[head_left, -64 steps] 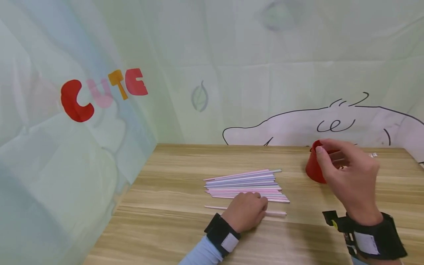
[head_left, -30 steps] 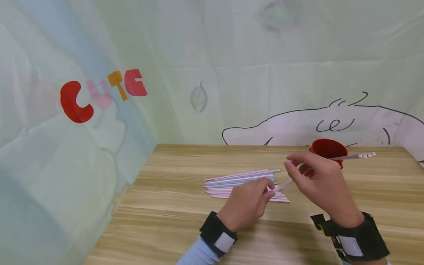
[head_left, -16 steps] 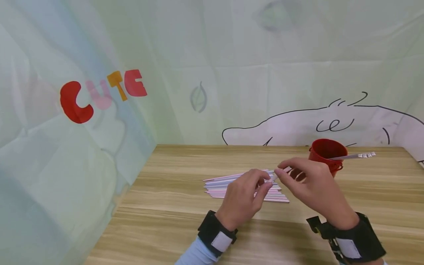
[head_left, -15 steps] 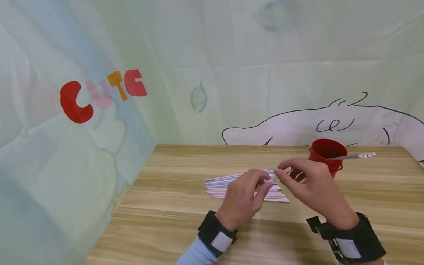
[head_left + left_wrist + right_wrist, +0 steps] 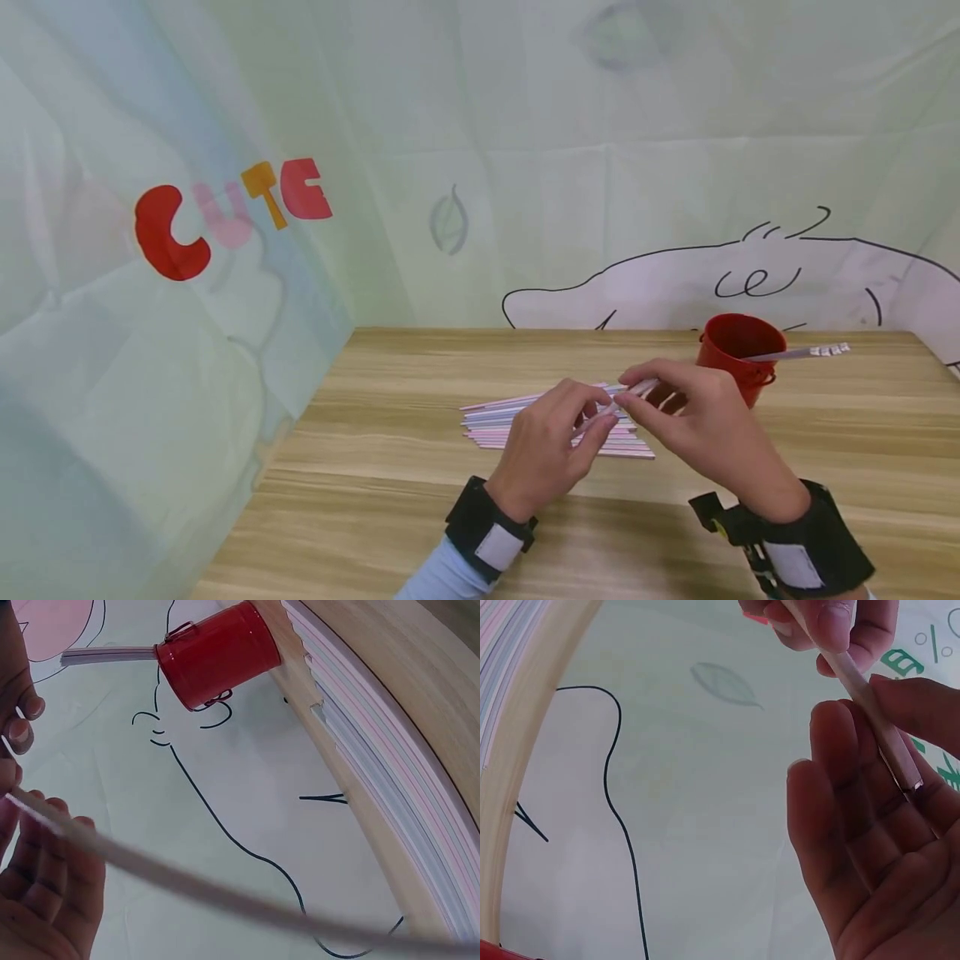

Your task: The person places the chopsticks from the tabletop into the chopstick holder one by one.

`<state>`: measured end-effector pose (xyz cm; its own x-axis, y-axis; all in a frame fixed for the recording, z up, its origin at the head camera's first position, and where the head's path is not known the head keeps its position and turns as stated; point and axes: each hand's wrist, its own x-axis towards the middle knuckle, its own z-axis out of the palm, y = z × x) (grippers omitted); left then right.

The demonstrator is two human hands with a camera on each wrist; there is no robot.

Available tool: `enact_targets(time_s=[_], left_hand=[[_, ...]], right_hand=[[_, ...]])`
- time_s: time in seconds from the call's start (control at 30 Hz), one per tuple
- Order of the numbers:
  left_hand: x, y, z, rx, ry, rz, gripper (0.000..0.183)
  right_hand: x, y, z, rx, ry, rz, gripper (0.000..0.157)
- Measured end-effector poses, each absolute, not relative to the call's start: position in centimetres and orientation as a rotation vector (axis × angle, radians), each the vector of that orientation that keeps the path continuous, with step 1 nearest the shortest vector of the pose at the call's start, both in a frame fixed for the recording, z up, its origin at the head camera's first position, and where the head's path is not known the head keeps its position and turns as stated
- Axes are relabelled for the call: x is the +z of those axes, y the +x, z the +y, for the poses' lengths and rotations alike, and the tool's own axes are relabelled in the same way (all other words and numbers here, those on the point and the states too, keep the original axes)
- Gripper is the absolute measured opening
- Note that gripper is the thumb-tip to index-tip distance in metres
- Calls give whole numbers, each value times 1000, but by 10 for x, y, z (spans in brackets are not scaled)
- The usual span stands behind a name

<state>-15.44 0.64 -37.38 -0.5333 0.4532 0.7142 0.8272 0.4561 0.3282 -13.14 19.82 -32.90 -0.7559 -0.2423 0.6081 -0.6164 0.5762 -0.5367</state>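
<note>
Between my hands is a pale pink chopstick [image 5: 885, 735], held slanting above a fanned pile of pastel chopsticks [image 5: 487, 417]. It could be one stick or a pair; I cannot tell. My left hand [image 5: 540, 446] pinches its lower stretch between thumb and fingers. Near the thick square end, my right hand [image 5: 712, 417] grips it with the thumb on one side and fingertips on the other. A small red pail [image 5: 225, 656] stands upright behind my right hand, partly covered by it in the head view. Several chopsticks [image 5: 813, 352] lean over the pail's right rim, thick ends out.
A wood-grain tabletop [image 5: 360, 500] carries everything. Behind and to the left hangs a pale printed cloth [image 5: 405, 100], which meets the table's back edge. Both wrists wear black straps [image 5: 487, 525].
My left hand has lifted the chopstick that lay in front of the pile. My right hand has come left from the pail and taken hold of its thick end.
</note>
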Motion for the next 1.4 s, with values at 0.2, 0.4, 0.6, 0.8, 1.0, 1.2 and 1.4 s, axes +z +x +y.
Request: enact_targets(time_s=[0.2, 0.4, 0.6, 0.8, 1.0, 1.2, 1.4], left_hand=[[-374, -155, 7, -925, -1086, -2158, 18], [-374, -157, 6, -919, -1087, -2163, 17], [-375, -158, 6, -905, -1074, -2133, 20], [-375, -159, 6, -918, -1052, -2152, 21], [-375, -158, 5, -922, -1058, -2170, 19], [-377, -158, 5, -903, -1074, -2179, 17], [-380, -158, 4, -864, -1081, -2213, 16]], right_hand=[[-328, -129, 198, 1022, 667, -2275, 34], [-326, -129, 201, 1002, 639, -2194, 40], [-324, -131, 205, 1016, 603, -2127, 45], [-322, -128, 207, 989, 543, -2067, 50], [-319, -127, 209, 998, 460, -2016, 56], [-316, -127, 210, 1008, 411, -1947, 55], [-309, -122, 209, 972, 397, -1939, 47]])
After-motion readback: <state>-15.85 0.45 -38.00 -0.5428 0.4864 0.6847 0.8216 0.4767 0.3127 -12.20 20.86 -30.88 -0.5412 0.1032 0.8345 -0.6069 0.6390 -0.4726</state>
